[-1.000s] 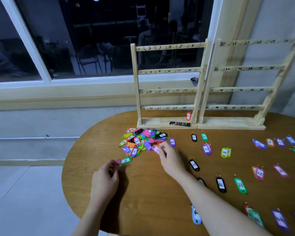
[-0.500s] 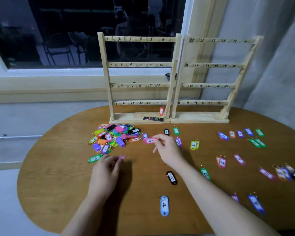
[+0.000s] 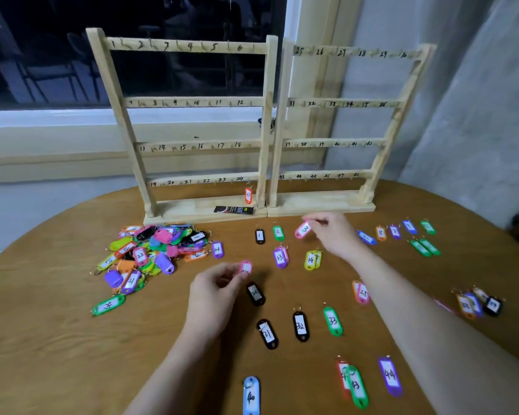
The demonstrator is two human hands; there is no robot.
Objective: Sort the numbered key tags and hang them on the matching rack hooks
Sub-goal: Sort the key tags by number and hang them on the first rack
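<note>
I'm working with dim, warm indoor light from above; the window [image 3: 132, 55] is black with faint reflections of chairs. My left hand [image 3: 213, 298] throws a soft dark shadow onto the table [image 3: 57, 354] to its right. Wide-angle distortion bows the racks [image 3: 267, 130] outward and curves the table edge. Tags at the far right [image 3: 477, 304] smear with motion blur, and their numbers are unreadable; the centre stays fairly sharp.

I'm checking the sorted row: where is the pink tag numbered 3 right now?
In the head view, the pink tag 3 is pinched in the right hand, low over the table in front of the right rack, just right of green tag 2.
</note>
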